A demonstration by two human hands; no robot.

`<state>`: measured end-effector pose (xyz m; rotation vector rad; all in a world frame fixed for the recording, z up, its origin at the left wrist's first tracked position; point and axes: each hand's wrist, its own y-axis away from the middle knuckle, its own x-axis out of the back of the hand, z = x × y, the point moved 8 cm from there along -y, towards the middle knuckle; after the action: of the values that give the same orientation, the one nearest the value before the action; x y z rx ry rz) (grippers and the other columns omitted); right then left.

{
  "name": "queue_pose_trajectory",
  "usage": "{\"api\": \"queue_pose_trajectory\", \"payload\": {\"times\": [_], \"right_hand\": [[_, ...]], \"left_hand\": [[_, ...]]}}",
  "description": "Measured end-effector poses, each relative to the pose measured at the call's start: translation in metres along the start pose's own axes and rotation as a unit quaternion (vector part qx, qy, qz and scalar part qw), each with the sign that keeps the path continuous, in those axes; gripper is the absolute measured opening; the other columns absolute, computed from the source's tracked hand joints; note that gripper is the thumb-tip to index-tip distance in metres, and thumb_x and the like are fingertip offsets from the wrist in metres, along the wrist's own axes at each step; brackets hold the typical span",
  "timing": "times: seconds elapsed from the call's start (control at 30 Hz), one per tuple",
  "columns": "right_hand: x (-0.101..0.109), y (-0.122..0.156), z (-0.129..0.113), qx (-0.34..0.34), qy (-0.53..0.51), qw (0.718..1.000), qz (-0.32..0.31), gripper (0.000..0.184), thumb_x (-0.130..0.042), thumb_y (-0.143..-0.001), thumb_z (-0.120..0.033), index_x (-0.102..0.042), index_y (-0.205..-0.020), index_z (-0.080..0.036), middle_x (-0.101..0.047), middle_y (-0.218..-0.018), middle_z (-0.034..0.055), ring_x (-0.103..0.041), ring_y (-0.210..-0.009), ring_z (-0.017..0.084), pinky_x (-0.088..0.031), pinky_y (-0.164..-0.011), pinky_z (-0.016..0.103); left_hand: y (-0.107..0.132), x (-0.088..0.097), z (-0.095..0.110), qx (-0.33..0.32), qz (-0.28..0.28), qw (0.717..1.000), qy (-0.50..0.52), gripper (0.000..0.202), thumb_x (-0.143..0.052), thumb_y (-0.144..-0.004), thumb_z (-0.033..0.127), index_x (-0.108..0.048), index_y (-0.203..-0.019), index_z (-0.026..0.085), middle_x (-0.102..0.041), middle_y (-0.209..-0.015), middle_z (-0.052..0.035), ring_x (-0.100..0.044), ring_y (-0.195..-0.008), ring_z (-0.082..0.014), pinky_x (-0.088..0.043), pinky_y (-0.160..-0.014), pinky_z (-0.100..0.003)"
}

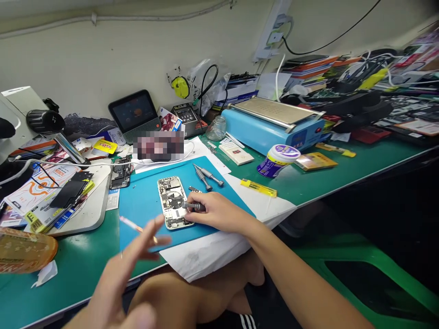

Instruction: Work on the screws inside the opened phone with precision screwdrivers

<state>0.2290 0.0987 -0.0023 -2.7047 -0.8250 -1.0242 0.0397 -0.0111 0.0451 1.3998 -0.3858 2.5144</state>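
Note:
An opened smartphone (170, 201) with its inner parts exposed lies on a blue work mat (219, 176). Over its right side, my right hand (219, 211) is closed on a grey screwdriver (194, 206); its tip is too small to make out. My left hand (132, 256), smeared by motion, hovers at the mat's front left with its fingers apart. Behind those fingers shows a slim pinkish-orange tool (132, 224), partly hidden. Two more grey screwdrivers (207, 176) lie side by side beyond the phone, and a small metal part (195, 189) is by my right fingers.
Right of the mat are a yellow cutter (259, 188), a purple-and-white tub (278, 160) and a blue machine with a flat metal top (274, 123). Another opened phone (120, 172), a cluttered white board (98, 214) and an orange jar (27, 250) occupy the left.

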Motion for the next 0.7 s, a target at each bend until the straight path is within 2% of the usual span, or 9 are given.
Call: {"api": "queue_pose_trajectory", "payload": {"times": [0.03,0.1,0.23,0.3,0.4,0.57,0.7], "right_hand": [[0.000,0.000,0.000,-0.001,0.001,1.000,0.000,0.020,-0.069,-0.088,-0.039,-0.059,-0.088,-0.022,-0.065,-0.082,-0.0014,-0.059,-0.072,0.017,-0.032,-0.066,0.028],[-0.001,0.000,0.000,0.000,0.001,1.000,0.004,0.018,-0.069,-0.088,-0.037,-0.059,-0.088,-0.022,-0.065,-0.081,-0.0016,-0.058,-0.071,0.017,-0.031,-0.065,0.028],[0.000,-0.001,0.000,0.001,0.007,1.000,0.010,0.016,-0.068,-0.087,-0.036,-0.059,-0.088,-0.022,-0.065,-0.081,-0.0014,-0.057,-0.072,0.017,-0.032,-0.067,0.029],[0.000,0.000,0.000,0.000,0.010,1.000,0.008,0.015,-0.068,-0.087,-0.034,-0.059,-0.088,-0.022,-0.064,-0.081,-0.0014,-0.057,-0.071,0.017,-0.032,-0.067,0.029],[0.001,0.000,0.000,0.004,0.002,1.000,0.007,0.015,-0.067,-0.087,-0.033,-0.057,-0.086,-0.022,-0.061,-0.076,-0.0026,-0.054,-0.068,0.016,-0.031,-0.065,0.028],[0.004,0.001,0.005,0.019,-0.064,0.998,0.018,0.017,-0.065,-0.089,-0.037,-0.056,-0.085,-0.022,-0.056,-0.074,-0.0044,-0.052,-0.066,0.014,-0.034,-0.063,0.027],[0.003,0.004,0.012,0.019,-0.106,0.994,0.015,0.020,-0.063,-0.091,-0.040,-0.054,-0.085,-0.023,-0.050,-0.071,-0.0060,-0.046,-0.064,0.012,-0.032,-0.061,0.026]], "left_hand": [[-0.005,0.003,-0.001,-0.005,0.002,1.000,0.012,0.068,-0.049,-0.105,0.056,-0.019,-0.165,0.044,-0.036,-0.167,-0.0061,-0.050,-0.140,-0.0359,-0.053,-0.107,-0.056],[-0.021,0.005,-0.006,-0.018,0.000,1.000,0.021,0.079,-0.047,-0.104,0.055,-0.001,-0.167,0.043,-0.029,-0.171,-0.0041,-0.045,-0.146,-0.0381,-0.051,-0.111,-0.058],[-0.064,-0.007,-0.016,-0.055,-0.038,0.997,-0.035,0.100,-0.059,-0.099,0.054,0.009,-0.168,0.028,-0.016,-0.174,-0.0121,-0.023,-0.157,-0.0427,-0.032,-0.123,-0.066],[-0.081,-0.015,-0.018,-0.081,-0.047,0.994,-0.049,0.102,-0.059,-0.098,0.053,0.011,-0.167,0.024,-0.009,-0.175,-0.0135,-0.015,-0.159,-0.0422,-0.027,-0.126,-0.065],[-0.097,-0.021,-0.019,-0.102,-0.046,0.993,-0.044,0.101,-0.057,-0.098,0.051,0.010,-0.167,0.021,-0.008,-0.175,-0.0138,-0.012,-0.160,-0.0407,-0.023,-0.128,-0.063],[-0.117,-0.032,-0.014,-0.100,-0.075,0.992,-0.011,0.104,-0.060,-0.092,0.044,0.008,-0.168,0.023,-0.008,-0.176,-0.0090,-0.005,-0.161,-0.0407,-0.021,-0.128,-0.063],[-0.128,-0.042,-0.010,-0.085,-0.098,0.992,-0.004,0.106,-0.061,-0.090,0.044,0.008,-0.168,0.020,-0.005,-0.176,-0.0096,0.002,-0.161,-0.0412,-0.020,-0.128,-0.064]]}}
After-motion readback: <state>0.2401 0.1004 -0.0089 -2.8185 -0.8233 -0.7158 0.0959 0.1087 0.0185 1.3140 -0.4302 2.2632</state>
